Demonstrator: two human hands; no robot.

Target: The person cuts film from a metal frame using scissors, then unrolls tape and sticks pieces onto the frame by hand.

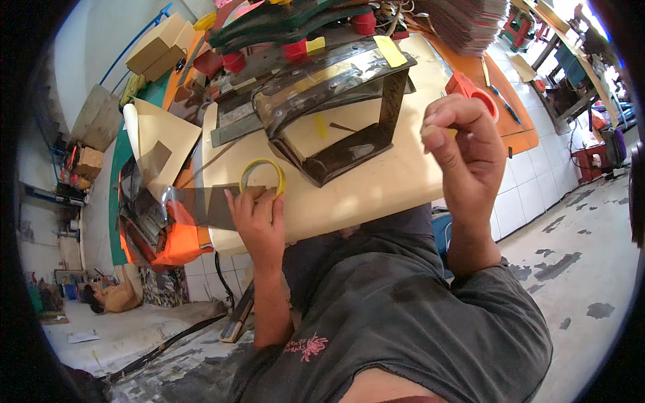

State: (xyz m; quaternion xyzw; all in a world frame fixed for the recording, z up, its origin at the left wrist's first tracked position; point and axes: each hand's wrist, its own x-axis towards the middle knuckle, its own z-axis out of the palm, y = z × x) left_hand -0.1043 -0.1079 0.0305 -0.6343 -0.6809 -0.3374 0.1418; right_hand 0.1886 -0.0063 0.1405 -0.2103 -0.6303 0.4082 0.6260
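Note:
My left hand point(259, 221) is closed around the lower edge of a yellow tape roll point(278, 169), which stands upright over a dark grey flat strip point(208, 207). Raised at the right, my right hand point(467, 151) has its thumb and index finger pinched together. Whatever it holds is too small to make out, though a bit of yellow shows at the fingers. Between and beyond my hands rests a dark, glossy box-like frame point(349, 151) with an open middle. A yellow tape piece point(390, 51) sticks to its upper right corner. Pale cream sheeting point(363, 185) lies under it.
A red tape dispenser point(485, 101) and a blue pen point(505, 105) lie to the right on an orange board point(521, 138). Behind stand green clamp-like parts point(289, 32) with red feet and a tall stack of sheets point(470, 27). Dark glossy pieces point(144, 225) crowd the left edge.

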